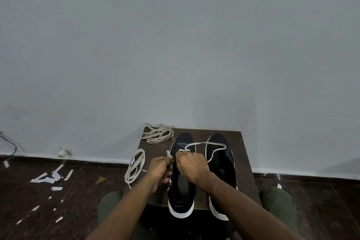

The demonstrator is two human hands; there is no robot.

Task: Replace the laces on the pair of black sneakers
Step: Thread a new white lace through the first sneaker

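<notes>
Setting: grey wall [175, 45] ahead, dark speckled floor [39, 191] below, small brown wooden stool [244, 161] between my knees.
Sneakers: pair stands side by side on the stool, toes at 12 o'clock. Left sneaker [183, 142] under my hands; right sneaker [220, 185] just beside it at 3 o'clock, eyelets bare as far as I can see.
Working lace [206, 143]: cream, flat; runs from the left sneaker's lower eyelets, loops across the right sneaker's toe.
Left hand [158, 169]: fingers curled, pinching a short lace end that sticks up at the shoe's 9 o'clock edge.
Right hand [191, 167]: fingers curled over the tongue area, apparently gripping the lace; fingertips hidden, so exact hold unclear.
Spare laces: tangled bundle [157, 133] at the stool's 11 o'clock corner; looped bundle [135, 163] draped off the 9 o'clock edge.
Handling, judged: lace is light, limp, easily twisted; best held near the stiff tip for threading. Sneaker is light and may slide, so it needs steadying at the eyelet row.
Progress, judged: early, lowest eyelets only.
</notes>
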